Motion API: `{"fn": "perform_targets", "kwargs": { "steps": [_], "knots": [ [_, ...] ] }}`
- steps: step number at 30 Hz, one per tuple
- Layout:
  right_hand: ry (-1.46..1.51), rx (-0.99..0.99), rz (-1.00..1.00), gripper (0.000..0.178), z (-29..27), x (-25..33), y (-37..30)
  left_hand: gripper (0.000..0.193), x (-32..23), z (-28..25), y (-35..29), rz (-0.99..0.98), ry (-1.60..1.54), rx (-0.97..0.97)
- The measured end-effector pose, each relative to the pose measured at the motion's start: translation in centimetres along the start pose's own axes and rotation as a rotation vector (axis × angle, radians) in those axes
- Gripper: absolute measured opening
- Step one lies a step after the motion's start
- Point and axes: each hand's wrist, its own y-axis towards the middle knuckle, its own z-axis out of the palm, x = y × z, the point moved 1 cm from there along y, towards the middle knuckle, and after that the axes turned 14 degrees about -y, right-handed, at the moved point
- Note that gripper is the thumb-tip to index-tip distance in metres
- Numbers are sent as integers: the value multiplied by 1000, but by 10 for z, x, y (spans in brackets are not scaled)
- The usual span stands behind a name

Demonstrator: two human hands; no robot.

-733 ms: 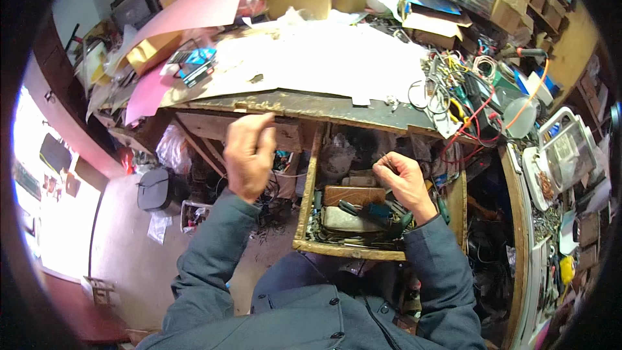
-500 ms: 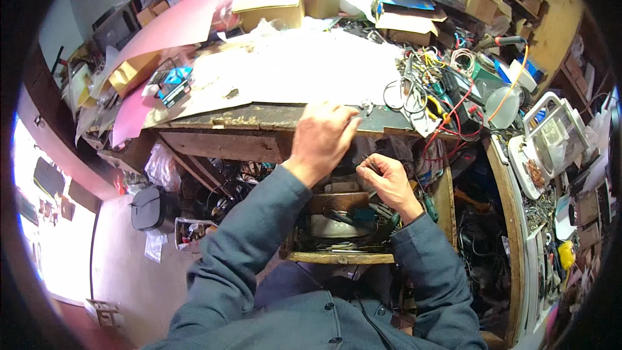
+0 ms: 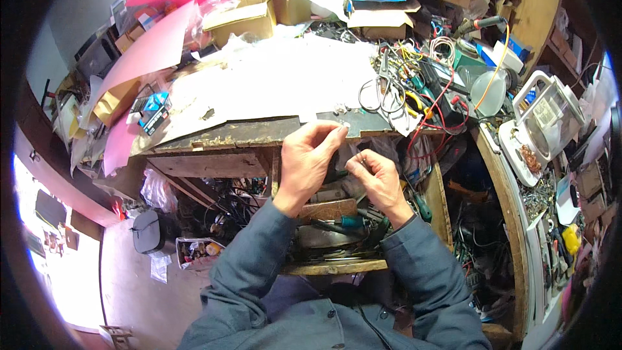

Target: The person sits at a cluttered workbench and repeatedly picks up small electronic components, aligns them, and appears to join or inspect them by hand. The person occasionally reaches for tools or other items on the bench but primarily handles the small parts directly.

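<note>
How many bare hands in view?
2: left hand near the workbench's front edge, right hand above the open wooden drawer. No others visible.

A hand could skim low over the pale sheet lying flat along the middle of the table. To the left, a curling pink sheet overhangs that route; at the far side an open cardboard box stops it. To the right, a heap of cables and tools bars a low sweep. At the near side, the open drawer can be entered only from above, where the left hand and right hand hang with a narrow gap between their fingertips. Packed contents leave little depth inside.
</note>
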Motion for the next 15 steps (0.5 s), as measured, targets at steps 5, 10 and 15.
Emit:
{"fn": "perform_targets", "kwargs": {
  "steps": [5, 10, 15],
  "knots": [
    [73, 41, 65, 26, -3, 8, -3, 15, 28, -31, -33, -347, -677, -10],
    [141, 30, 50, 24, 0, 12, -5, 19, 54, -40, -39, -491, -838, -19],
    [-9, -14, -47, 16, 4, 4, -2, 17, 64, -41, -46, -568, -864, 26]
  ]
}}
